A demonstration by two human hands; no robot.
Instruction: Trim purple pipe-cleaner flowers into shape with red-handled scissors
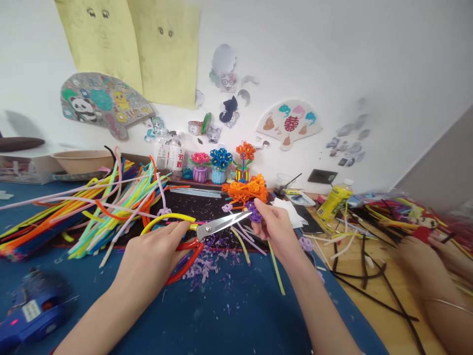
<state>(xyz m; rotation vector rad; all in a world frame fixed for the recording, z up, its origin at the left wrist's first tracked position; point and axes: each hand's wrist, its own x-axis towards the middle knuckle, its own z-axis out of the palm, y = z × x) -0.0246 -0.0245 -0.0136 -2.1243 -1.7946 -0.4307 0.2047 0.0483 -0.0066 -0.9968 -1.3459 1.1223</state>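
Observation:
My left hand (157,251) is closed on a pair of scissors (221,224) with one yellow and one red handle. Their blades point right, and the tips reach a dark purple pipe-cleaner flower (253,211). That flower is pinched in the fingers of my right hand (273,224), which partly cover it. Below the blades, purple fuzz clippings (203,264) lie scattered over the blue mat (221,325) and a dark surface. Several lilac and pale green pipe cleaners (275,268) lie under and beside my right hand. Just behind it sits a heap of orange pipe-cleaner flowers (246,190).
A large bundle of coloured pipe cleaners (121,202) spreads on the left. A blue glue gun (33,310) lies at front left. Small potted pipe-cleaner flowers (219,167) stand by the wall. At right are a yellow bottle (334,199) and another person's blurred hands (421,259).

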